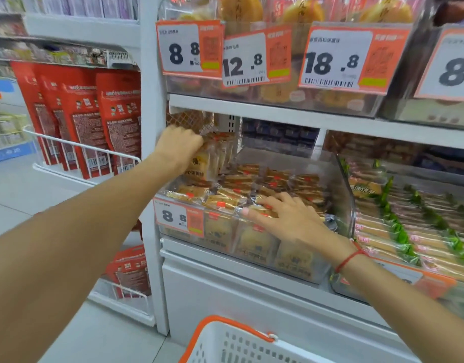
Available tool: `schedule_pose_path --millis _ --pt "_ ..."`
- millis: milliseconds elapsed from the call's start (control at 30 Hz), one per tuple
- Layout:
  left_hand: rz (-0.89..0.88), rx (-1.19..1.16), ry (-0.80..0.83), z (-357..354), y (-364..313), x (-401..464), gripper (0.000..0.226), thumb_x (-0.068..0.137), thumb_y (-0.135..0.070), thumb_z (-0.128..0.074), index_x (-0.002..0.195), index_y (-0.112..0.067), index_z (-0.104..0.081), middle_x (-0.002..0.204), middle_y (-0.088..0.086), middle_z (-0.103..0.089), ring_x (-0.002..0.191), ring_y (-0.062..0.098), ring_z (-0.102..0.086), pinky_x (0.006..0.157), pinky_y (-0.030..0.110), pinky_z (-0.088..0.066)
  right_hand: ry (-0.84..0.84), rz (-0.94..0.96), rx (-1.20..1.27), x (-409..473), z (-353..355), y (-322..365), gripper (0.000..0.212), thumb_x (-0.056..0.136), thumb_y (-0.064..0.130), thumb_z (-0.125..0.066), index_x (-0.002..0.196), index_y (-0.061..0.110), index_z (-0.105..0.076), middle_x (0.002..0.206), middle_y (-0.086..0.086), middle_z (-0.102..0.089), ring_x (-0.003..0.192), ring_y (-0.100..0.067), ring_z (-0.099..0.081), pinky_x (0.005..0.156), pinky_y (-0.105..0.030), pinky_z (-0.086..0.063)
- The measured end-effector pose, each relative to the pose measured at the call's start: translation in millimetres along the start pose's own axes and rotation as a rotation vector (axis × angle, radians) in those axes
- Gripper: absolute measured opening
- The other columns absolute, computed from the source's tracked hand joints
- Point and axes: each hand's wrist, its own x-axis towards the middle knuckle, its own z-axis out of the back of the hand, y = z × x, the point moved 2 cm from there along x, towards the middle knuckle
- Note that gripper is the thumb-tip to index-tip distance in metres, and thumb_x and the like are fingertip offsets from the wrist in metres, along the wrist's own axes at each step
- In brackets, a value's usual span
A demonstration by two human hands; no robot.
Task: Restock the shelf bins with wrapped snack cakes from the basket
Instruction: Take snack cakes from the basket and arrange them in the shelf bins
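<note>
Left hand [179, 145] curled round upright wrapped snack cakes [212, 158] at back-left of clear shelf bin [341, 184]; fingertips hidden behind wrappers. Right hand [286, 218] spread flat, fingers [262, 205] straight, pressing on flat-lying cakes near front rim. White basket [225, 344] below, cut off by bottom edge, contents unseen. Price tags [252, 58] blurred.

Glossy clear plastic wraps the tan snack cakes [227, 201] in the smooth transparent plastic bin [342, 179]; at six o'clock, a matt white perforated plastic basket [241, 344].

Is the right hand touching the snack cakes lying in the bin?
Touching. The head view shows the right hand with spread fingers resting flat on the wrapped snack cakes.
</note>
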Motion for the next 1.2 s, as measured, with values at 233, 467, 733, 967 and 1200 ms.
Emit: schedule_pose_path --millis 233,467,733,967,1200 --pt "0.009 -0.351 0.003 -16 -19 -9 0.018 0.093 -0.020 -0.047 0.083 -0.006 -0.050 0.088 0.012 -0.057 0.078 0.030 -0.050 0.068 0.037 -0.038 0.002 -0.001 0.014 -2 0 1 0.094 0.065 0.090 -0.012 0.143 0.041 -0.034 0.152 0.002 -0.029 0.139 -0.027 -0.025 0.110 -0.051 -0.022" --pt "0.032 -0.388 -0.015 -14 -9 -12 0.031 0.085 -0.018 -0.056 0.113 -0.006 -0.055 0.114 0.011 -0.057 0.110 0.030 -0.051 0.075 0.043 -0.049 -0.011 0.005 0.034 -5 2 4 0.097 0.063 0.090 -0.010 0.143 0.041 -0.033 0.151 0.003 -0.030 0.138 -0.025 -0.027 0.111 -0.050 -0.023" --pt "0.050 -0.532 0.032 -20 -7 -11 0.036 0.088 -0.017 -0.060 0.121 -0.007 -0.046 0.129 0.010 -0.047 0.122 0.026 -0.039 0.089 0.040 -0.044 -0.167 -0.035 0.064 27 18 12 0.055 0.094 0.055 -0.041 0.142 0.028 -0.036 0.141 -0.007 -0.045 0.130 -0.030 -0.039 0.108 -0.046 -0.031" --pt "0.077 -0.863 -0.037 -51 -23 -15 0.059 0.095 -0.018 -0.050 0.149 -0.024 -0.025 0.150 0.001 -0.032 0.137 0.022 -0.024 0.109 0.040 -0.034 -0.130 -0.058 0.728 127 27 47 0.050 0.103 0.032 -0.035 0.149 0.018 -0.024 0.155 -0.003 -0.029 0.138 -0.023 -0.034 0.107 -0.028 -0.028" --pt "0.063 -0.923 -0.042 -67 -18 -18 0.076 0.086 -0.027 -0.068 0.148 -0.030 -0.023 0.149 -0.005 -0.030 0.137 0.015 -0.022 0.104 0.045 -0.040 -0.064 0.081 0.885 174 15 70 0.046 0.101 0.045 -0.034 0.138 0.020 -0.044 0.142 -0.004 -0.048 0.130 -0.022 -0.044 0.108 -0.030 -0.033"
